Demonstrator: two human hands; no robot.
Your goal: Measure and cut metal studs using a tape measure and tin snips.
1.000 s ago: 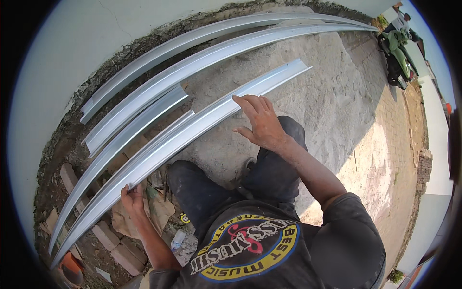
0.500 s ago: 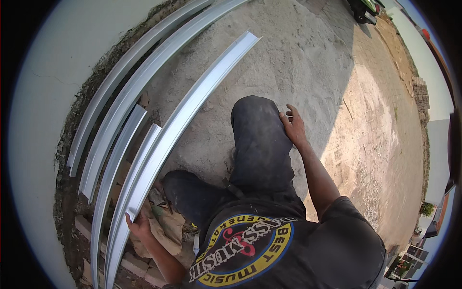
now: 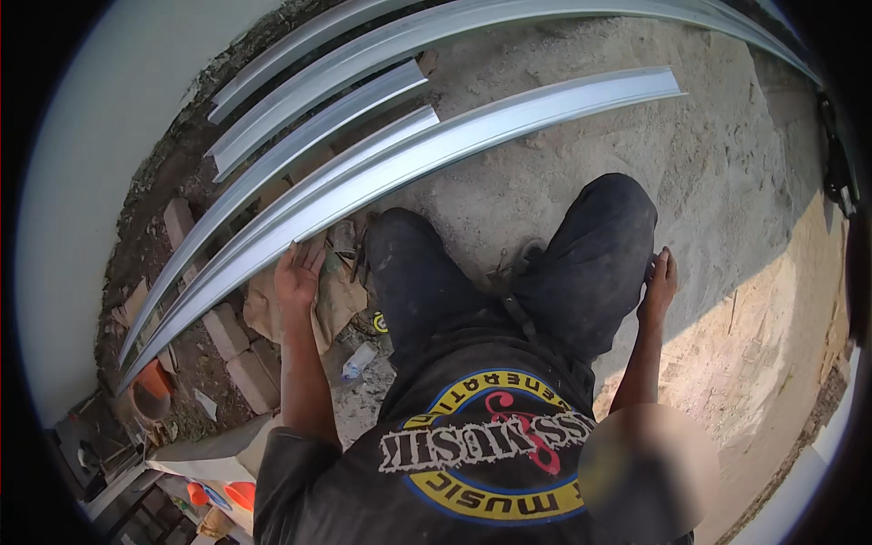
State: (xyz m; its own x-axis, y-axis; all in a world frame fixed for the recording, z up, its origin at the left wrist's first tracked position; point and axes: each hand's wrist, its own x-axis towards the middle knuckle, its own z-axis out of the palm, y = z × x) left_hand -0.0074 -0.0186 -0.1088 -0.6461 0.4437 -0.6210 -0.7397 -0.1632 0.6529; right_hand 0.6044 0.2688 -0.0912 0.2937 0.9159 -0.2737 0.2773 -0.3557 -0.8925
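A long silvery metal channel (image 3: 545, 107) lies slanting across the ground in front of me, its far end to the right. A shorter channel (image 3: 391, 134) lies close along its far side. My left hand (image 3: 298, 277) is palm up at the near edge of the long channel. Its fingers are stretched out, and the tips reach that edge. Beside the outer side of my right knee is my right hand (image 3: 660, 289), with its fingers partly extended and nothing seen in them. Both my knees are bent, close to the sandy ground.
More metal channels (image 3: 363, 53) lie toward the white wall (image 3: 109, 154). Left of my legs are bricks (image 3: 222, 331), crumpled brown paper (image 3: 343, 300), a small yellow-and-black round object (image 3: 380, 322) and a clear plastic bottle (image 3: 360, 361). An orange pot (image 3: 152, 395) stands farther left.
My view has turned left. My left hand has gone from gripping the channel to lying palm up with fingers stretched at its edge. My right hand has slipped lower beside the knee.
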